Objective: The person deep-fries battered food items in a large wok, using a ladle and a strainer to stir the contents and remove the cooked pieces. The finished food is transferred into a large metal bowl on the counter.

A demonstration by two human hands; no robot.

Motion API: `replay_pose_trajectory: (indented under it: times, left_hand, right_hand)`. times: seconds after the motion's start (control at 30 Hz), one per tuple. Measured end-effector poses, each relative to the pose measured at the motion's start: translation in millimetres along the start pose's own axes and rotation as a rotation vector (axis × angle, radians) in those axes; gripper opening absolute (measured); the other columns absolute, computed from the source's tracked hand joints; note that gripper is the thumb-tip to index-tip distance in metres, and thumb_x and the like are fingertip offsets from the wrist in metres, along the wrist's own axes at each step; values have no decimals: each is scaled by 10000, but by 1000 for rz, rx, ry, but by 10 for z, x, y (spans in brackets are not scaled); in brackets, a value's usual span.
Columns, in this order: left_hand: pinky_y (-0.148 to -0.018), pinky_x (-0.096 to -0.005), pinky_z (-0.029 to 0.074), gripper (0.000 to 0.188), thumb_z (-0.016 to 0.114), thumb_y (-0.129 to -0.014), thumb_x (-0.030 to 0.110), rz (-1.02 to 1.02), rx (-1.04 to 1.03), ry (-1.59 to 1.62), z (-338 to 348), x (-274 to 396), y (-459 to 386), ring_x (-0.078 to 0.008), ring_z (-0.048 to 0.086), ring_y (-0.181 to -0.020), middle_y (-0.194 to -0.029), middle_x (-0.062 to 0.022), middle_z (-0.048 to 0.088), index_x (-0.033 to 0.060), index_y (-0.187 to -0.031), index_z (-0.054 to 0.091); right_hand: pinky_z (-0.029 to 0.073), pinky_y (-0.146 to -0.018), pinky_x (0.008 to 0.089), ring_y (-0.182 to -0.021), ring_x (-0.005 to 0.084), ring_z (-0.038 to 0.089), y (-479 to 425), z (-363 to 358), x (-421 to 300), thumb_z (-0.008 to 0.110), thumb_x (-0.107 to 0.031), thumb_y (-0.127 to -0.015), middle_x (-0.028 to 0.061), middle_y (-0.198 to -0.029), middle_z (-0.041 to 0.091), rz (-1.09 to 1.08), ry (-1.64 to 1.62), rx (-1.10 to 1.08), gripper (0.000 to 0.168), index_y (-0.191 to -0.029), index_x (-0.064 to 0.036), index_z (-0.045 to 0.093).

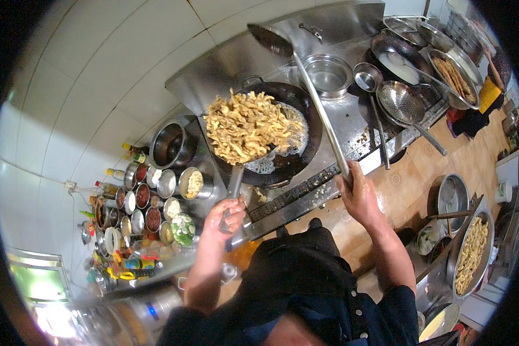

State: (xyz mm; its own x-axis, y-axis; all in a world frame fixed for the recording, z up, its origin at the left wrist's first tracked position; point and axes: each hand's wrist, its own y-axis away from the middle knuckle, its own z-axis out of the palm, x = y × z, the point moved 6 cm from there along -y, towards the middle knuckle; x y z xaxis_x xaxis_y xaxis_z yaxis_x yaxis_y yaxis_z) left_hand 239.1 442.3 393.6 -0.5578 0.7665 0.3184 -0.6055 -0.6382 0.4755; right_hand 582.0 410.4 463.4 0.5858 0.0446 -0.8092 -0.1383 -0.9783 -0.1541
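A heap of golden fried strips (246, 125) rests in a long-handled strainer or scoop over a black wok (300, 166), where pale foam bubbles on the oil. My left hand (229, 214) grips that utensil's metal handle (235, 181) below the wok's near rim. Closed around the lower end of a long steel handle (320, 108) is my right hand (357, 192). The handle runs up to a dark, round wok spatula or ladle head (270, 39), raised above the back of the range. The heap hides most of the utensil's bowl.
Steel seasoning bowls (142, 194) and bottles crowd the left counter. Right of the wok stand a water pot (326, 75), a ladle (367, 78), a perforated strainer (400, 101) and a second wok (400, 65). A basin of similar strips (471, 255) sits at right. Another person (497, 69) is at the far right.
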Motion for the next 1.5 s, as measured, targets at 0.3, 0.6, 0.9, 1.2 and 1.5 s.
replay_pose_trajectory:
  times: [0.3,0.6,0.9,1.2,1.5]
  left_hand:
    - [-371,-277,400,250,530,-962,123,80,-100,65,355,272,36,-108,454,-486,-737,-27,492,-54,-1138,536]
    - [-364,-277,407,241,493,-969,105,85,-144,94,419,344,-58,-104,435,-471,-733,-34,471,-57,-1145,528]
    - [-406,-261,375,216,511,-974,132,-127,-120,103,-463,243,-142,-99,456,-520,-738,-6,493,-55,-1071,556]
    - [-376,-233,306,95,546,-972,130,-275,-165,-54,-710,414,-122,-60,415,-488,-707,30,455,37,-969,525]
    - [-336,-276,359,231,472,-1010,117,-125,30,-356,-1044,809,67,-112,422,-476,-740,-43,468,-68,-1150,476]
  right_hand:
    - [480,-565,361,-594,243,610,-45,-157,260,633,-145,-968,162,-708,611,116,-129,108,222,-1122,-9,547]
    - [507,-688,458,-767,388,677,301,342,892,624,-238,-965,252,-807,650,317,-56,-98,333,-1142,38,569]
    - [510,-593,415,-642,281,653,621,582,532,608,-244,-977,178,-724,638,418,-128,-26,388,-1243,33,555]
    - [375,-379,258,-452,75,438,1192,1025,189,551,-258,-1028,-43,-637,449,723,-800,70,273,-1199,-46,545]
    - [377,-357,252,-453,63,412,2276,800,106,553,-252,-1030,-38,-625,402,508,-1260,318,220,-1133,-57,542]
